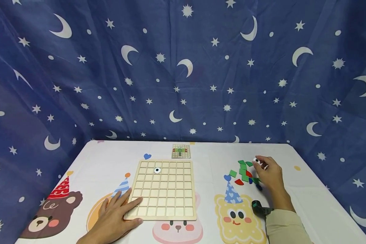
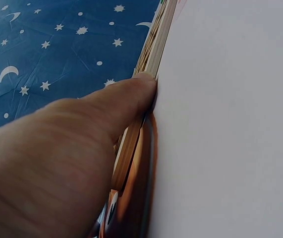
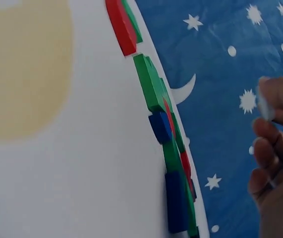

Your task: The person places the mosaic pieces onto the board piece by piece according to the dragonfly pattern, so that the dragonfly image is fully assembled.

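My left hand (image 1: 114, 217) rests at the near left corner of a square wooden grid board (image 1: 164, 218), fingers spread along its left side. In the left wrist view, the thumb (image 2: 124, 99) presses against the board's edge. One white eye piece (image 1: 157, 170) with a black pupil lies in the board's top row area, left of centre. Over the loose pieces at the right, my right hand (image 1: 269, 173) pinches another white eye piece (image 1: 256, 160) between thumb and fingertips. That piece (image 3: 265, 105) shows thin and blurred in the right wrist view.
Green pieces (image 1: 243, 166), red pieces (image 1: 239, 182) and dark blue pieces (image 3: 176, 202) lie in a loose group beside the right hand. Behind the board lies a small pattern card (image 1: 181, 156). A starry blue curtain (image 1: 207, 112) hangs behind the white, cartoon-printed table (image 1: 213, 213).
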Available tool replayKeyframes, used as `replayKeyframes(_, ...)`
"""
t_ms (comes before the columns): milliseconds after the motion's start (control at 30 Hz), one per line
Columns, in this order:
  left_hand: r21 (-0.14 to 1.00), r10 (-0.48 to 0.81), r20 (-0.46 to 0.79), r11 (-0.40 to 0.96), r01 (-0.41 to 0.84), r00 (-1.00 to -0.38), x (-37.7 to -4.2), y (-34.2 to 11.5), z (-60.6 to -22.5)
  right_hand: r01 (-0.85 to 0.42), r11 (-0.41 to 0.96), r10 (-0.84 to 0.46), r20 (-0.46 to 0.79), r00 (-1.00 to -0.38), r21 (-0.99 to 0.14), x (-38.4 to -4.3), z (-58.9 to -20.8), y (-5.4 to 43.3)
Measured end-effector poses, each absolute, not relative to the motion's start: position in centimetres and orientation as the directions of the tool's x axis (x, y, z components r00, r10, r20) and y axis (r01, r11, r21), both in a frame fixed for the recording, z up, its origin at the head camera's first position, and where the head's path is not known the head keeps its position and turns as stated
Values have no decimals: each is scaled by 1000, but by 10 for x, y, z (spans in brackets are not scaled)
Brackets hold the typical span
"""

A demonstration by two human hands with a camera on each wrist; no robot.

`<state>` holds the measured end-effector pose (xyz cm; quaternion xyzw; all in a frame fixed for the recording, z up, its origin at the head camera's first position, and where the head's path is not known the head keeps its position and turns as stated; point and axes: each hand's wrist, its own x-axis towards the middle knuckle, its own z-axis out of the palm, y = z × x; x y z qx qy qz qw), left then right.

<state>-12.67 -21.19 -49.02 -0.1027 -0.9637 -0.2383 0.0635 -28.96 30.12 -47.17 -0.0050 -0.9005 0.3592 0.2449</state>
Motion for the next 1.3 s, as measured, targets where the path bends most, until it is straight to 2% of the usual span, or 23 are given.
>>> replayKeyframes(167,439,170,161,870,225,-972,-128,-212,-492,-270,745,152,549,-822,-610,-286,-460,292)
replayKeyframes(367,433,168,167,873,225,-972,-128,-213,-491,-375,727,98,628,-772,-575,-273,-427,271)
replayKeyframes(600,427,174,161,875,228,-971,-129,-213,-491,-549,677,4,748,-664,-491,-252,-392,241)
replayKeyframes(867,428,179,133,877,219,-975,-129,-214,-489,-710,576,-100,828,-552,-404,-235,-371,204)
replayKeyframes(1100,423,172,124,882,209,-977,-127,-214,-490,-767,506,-152,835,-529,-394,-228,-362,173)
replayKeyframes(1300,423,178,141,878,222,-974,-128,-214,-492,-782,464,-180,820,-544,-417,-227,-358,147)
